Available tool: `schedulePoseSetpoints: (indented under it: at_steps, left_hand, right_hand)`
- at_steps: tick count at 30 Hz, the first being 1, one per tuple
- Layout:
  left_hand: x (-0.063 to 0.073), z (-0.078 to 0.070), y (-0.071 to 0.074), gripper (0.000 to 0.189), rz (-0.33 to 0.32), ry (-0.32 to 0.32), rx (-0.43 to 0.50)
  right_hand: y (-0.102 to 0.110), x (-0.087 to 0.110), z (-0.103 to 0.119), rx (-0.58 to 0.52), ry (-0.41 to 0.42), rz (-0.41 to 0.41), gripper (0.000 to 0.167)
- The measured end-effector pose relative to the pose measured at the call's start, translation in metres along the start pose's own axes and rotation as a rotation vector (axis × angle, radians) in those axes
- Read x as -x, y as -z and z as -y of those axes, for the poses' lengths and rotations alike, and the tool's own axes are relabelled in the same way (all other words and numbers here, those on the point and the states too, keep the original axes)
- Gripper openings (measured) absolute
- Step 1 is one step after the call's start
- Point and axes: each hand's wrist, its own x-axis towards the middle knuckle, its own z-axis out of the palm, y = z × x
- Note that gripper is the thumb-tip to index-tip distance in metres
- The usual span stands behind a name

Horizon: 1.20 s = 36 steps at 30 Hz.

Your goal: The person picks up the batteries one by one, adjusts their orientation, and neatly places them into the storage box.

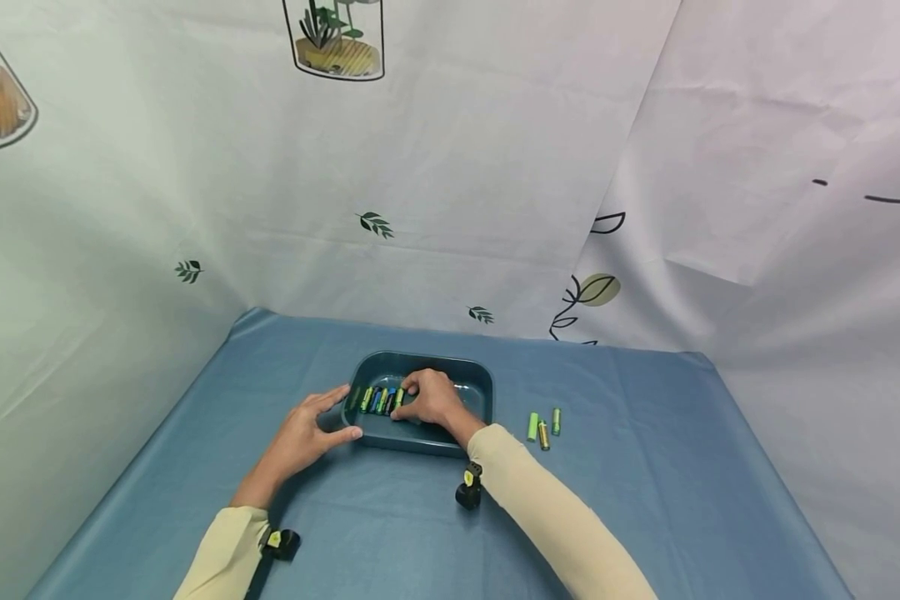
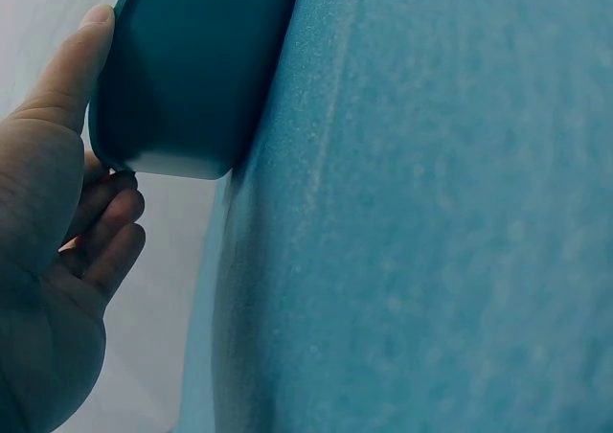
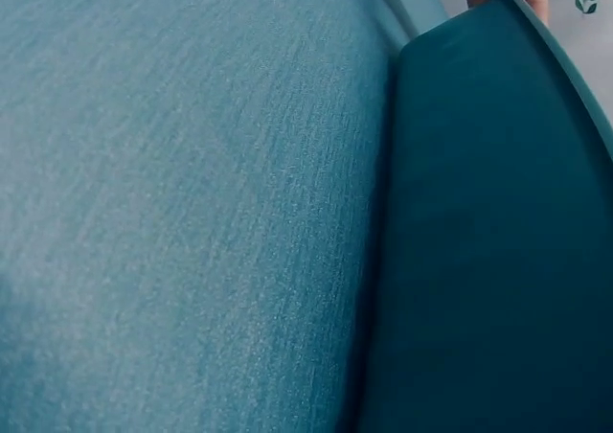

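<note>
Two cream sleeves (image 1: 562,517), each bearing a black wrist camera (image 1: 468,493), are extending up from the lower edge of the frame over a blue-covered bench (image 1: 390,533). Left hand (image 1: 298,440), left of centre: thumb and fingers are gripping the left end of a teal tray (image 1: 412,445), which is sitting at the centre of the frame's lower half. Right hand (image 1: 432,398), inside the tray: thumb and fingertips are pinching the rightmost battery (image 1: 399,399) of a row of batteries (image 1: 382,401), lying side by side in the tray's left part. Three loose batteries (image 1: 543,436), green and gold, are lying right of the tray. White fabric (image 1: 480,167), leaf-printed, is hanging across the upper frame.
</note>
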Motion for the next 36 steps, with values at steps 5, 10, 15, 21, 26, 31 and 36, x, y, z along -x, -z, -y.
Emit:
schedulePoseSetpoints:
  at_steps: [5,10,15,21,26,31,36]
  left_hand:
    - [0.000,-0.001,0.001,0.085,0.007,0.004,0.002]
    - [-0.001,-0.001,0.001,0.085,0.009,0.006,0.009]
    - [-0.001,-0.001,0.000,0.086,0.013,0.000,0.009]
    - [0.002,-0.001,0.001,0.085,0.006,0.003,0.004]
    - [0.002,-0.001,0.002,0.086,0.010,0.009,0.007]
    - [0.001,-0.002,0.002,0.086,0.005,0.013,-0.003]
    - [0.000,-0.003,0.002,0.086,0.006,0.005,-0.014]
  right_hand:
    - [0.004,0.002,-0.002,-0.043,0.031,-0.022,0.051]
    - [0.011,0.006,-0.002,-0.119,0.116,-0.073,0.049]
    - [0.025,0.017,-0.003,-0.206,0.182,-0.121,0.047]
    - [0.043,0.036,-0.011,-0.266,0.236,-0.195,0.048]
    - [0.061,0.052,-0.022,-0.280,0.264,-0.292,0.044]
    - [0.081,0.072,-0.039,-0.241,0.247,-0.355,0.045]
    - [0.100,0.095,-0.064,-0.219,0.213,-0.409,0.046]
